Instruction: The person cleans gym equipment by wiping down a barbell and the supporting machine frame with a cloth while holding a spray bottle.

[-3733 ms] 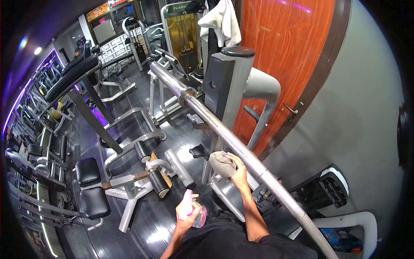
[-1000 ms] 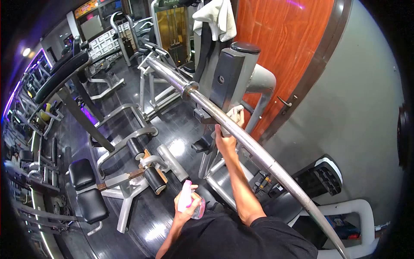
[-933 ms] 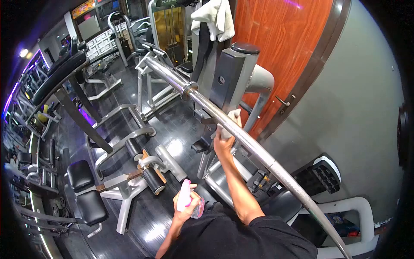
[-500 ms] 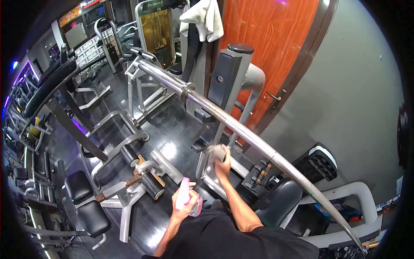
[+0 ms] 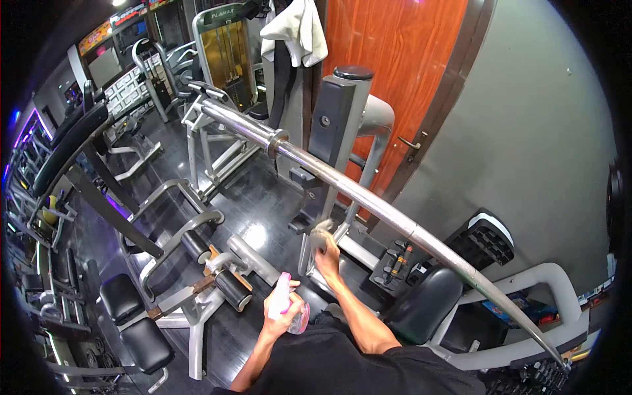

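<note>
My left hand [image 5: 277, 320] is wrapped round a white and pink spray bottle [image 5: 281, 296], held upright in front of my body. Farther out, my right hand [image 5: 327, 260] is closed on a light grey cloth [image 5: 320, 236], slightly smeared by motion. The cloth overlaps the lower grey frame of the upright machine post [image 5: 332, 115] in this view. A long steel barbell [image 5: 349, 187] runs diagonally above and beyond my right hand.
At my right is a black padded seat [image 5: 426, 306], with a tray of small attachments [image 5: 394, 268] beyond it. Padded rollers [image 5: 234, 289] and a black bench pad [image 5: 146, 343] stand to the left. A white towel [image 5: 296, 29] hangs near the wooden door [image 5: 388, 59].
My right hand has moved a little left and down with the cloth. The camera view has shifted slightly; my left hand still holds the spray bottle in much the same place.
</note>
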Tool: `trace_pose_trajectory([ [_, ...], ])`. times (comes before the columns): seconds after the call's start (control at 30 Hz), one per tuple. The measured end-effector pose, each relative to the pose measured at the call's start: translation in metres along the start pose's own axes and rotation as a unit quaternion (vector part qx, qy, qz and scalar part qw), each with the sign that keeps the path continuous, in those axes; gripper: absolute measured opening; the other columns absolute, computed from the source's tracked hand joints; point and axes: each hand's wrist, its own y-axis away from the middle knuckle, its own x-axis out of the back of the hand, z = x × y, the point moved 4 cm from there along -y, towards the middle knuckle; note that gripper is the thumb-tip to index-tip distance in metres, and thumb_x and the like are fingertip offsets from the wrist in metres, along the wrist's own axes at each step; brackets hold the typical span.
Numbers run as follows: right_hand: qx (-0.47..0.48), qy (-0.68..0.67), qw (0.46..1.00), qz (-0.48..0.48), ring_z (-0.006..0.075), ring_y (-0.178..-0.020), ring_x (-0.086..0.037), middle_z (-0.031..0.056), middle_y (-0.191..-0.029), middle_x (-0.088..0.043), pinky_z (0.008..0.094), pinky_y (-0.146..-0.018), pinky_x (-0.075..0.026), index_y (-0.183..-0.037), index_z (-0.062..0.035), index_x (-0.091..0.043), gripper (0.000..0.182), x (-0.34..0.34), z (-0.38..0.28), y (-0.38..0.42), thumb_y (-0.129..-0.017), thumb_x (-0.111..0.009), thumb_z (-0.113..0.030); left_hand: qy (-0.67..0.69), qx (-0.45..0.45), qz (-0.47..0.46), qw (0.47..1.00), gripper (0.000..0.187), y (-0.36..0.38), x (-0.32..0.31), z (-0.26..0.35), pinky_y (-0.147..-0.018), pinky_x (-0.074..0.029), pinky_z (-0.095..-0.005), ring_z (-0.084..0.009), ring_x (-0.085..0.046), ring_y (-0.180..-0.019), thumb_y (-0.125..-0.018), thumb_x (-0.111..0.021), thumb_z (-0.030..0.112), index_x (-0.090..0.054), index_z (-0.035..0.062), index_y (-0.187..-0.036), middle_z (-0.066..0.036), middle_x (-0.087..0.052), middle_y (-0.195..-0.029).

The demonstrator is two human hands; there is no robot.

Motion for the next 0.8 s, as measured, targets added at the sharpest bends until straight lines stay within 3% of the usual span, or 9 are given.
trace_pose_trajectory([
  [0.1,-0.213,-0.122,0.97,0.003,0.0251,-0.106,-0.061,0.0154,-0.115,-0.063,0.0378,-0.093,-0.044,-0.12,-0.0044,-0.057,0.035,0.018,-0.011,0.01,-0.086,-0.056,-0.014,-0.054,0.002,-0.023,0.998,0.044,-0.006,-0.004,0.002,-0.067,-0.048,-0.0244,-0.0103,-0.06,-0.066,-0.083,-0.067,0.004,-0.05,-0.0076,-0.121,-0.003,-0.062,-0.068],
  [0.2,-0.112,-0.221,0.949,0.197,0.0214,-0.101,-0.06,0.0104,-0.112,-0.063,0.0334,-0.09,-0.044,-0.119,-0.003,-0.058,0.038,0.034,-0.016,-0.031,-0.091,-0.058,-0.027,-0.024,-0.014,-0.013,1.0,0.043,-0.006,-0.009,0.005,-0.067,-0.048,-0.0247,-0.0103,-0.06,-0.067,-0.083,-0.068,0.004,-0.051,-0.0071,-0.121,-0.003,-0.062,-0.069],
  [0.3,-0.13,-0.226,0.938,0.227,0.0252,-0.116,-0.052,0.0171,-0.122,-0.057,0.0364,-0.1,-0.037,-0.125,0.0031,-0.051,0.043,0.055,-0.068,-0.078,-0.09,-0.059,-0.022,-0.027,-0.024,-0.012,0.999,0.043,-0.003,-0.01,0.003,-0.065,-0.048,-0.0284,-0.0135,-0.058,-0.063,-0.084,-0.065,0.005,-0.047,-0.0073,-0.121,-0.004,-0.058,-0.066],
  [0.43,0.181,0.037,0.968,0.169,0.0326,-0.128,-0.041,0.0215,-0.138,-0.042,0.0359,-0.107,-0.029,-0.139,0.0056,-0.032,0.06,0.029,-0.113,-0.105,-0.094,-0.055,-0.026,-0.05,-0.021,-0.005,0.999,0.042,0.008,-0.007,-0.003,-0.062,-0.046,-0.0321,-0.0164,-0.056,-0.059,-0.086,-0.061,0.004,-0.043,-0.0061,-0.123,-0.004,-0.053,-0.062],
  [0.53,0.024,-0.023,0.994,0.107,0.036,-0.131,-0.037,0.0263,-0.143,-0.035,0.0373,-0.11,-0.026,-0.14,0.0056,-0.028,0.06,-0.031,-0.011,-0.061,-0.095,-0.052,-0.026,-0.043,-0.019,0.023,0.999,0.041,0.015,-0.006,0.0,-0.065,-0.048,-0.031,-0.0148,-0.059,-0.063,-0.085,-0.064,0.003,-0.047,-0.0067,-0.121,-0.005,-0.057,-0.065],
  [0.57,0.0,-0.187,0.971,0.15,0.033,-0.133,-0.035,0.0245,-0.143,-0.036,0.0362,-0.112,-0.024,-0.14,0.005,-0.029,0.058,-0.027,-0.026,-0.043,-0.095,-0.05,-0.024,-0.027,-0.006,0.042,0.999,0.041,0.018,-0.003,-0.002,-0.07,-0.05,-0.03,-0.0137,-0.061,-0.067,-0.083,-0.066,0.003,-0.051,-0.0074,-0.119,-0.006,-0.061,-0.068],
  [0.6,-0.135,-0.112,0.982,0.073,0.0294,-0.138,-0.029,0.018,-0.149,-0.029,0.0391,-0.113,-0.023,-0.148,-0.0051,-0.012,0.071,-0.038,0.003,-0.02,-0.088,-0.049,-0.001,-0.019,-0.013,0.045,0.999,0.041,0.02,0.0,-0.005,-0.071,-0.05,-0.0316,-0.0144,-0.061,-0.066,-0.082,-0.066,0.003,-0.05,-0.008,-0.118,-0.006,-0.061,-0.068],
  [0.63,-0.065,-0.189,0.973,0.114,0.0292,-0.135,-0.034,0.0182,-0.146,-0.033,0.0384,-0.111,-0.026,-0.146,-0.0026,-0.019,0.064,-0.039,0.004,-0.011,-0.089,-0.047,-0.004,-0.021,-0.012,0.043,0.999,0.041,0.019,0.0,-0.004,-0.071,-0.05,-0.0316,-0.0144,-0.061,-0.066,-0.082,-0.066,0.003,-0.05,-0.008,-0.118,-0.006,-0.061,-0.068],
  [0.8,-0.106,-0.196,0.954,0.199,0.0306,-0.128,-0.043,0.0218,-0.133,-0.048,0.0399,-0.107,-0.032,-0.136,0.0038,-0.038,0.048,-0.028,0.038,-0.054,-0.092,-0.05,-0.01,-0.052,-0.002,0.061,0.997,0.041,0.027,0.007,-0.002,-0.073,-0.05,-0.0331,-0.0154,-0.06,-0.066,-0.083,-0.066,0.004,-0.049,-0.0085,-0.118,-0.007,-0.061,-0.068],
])
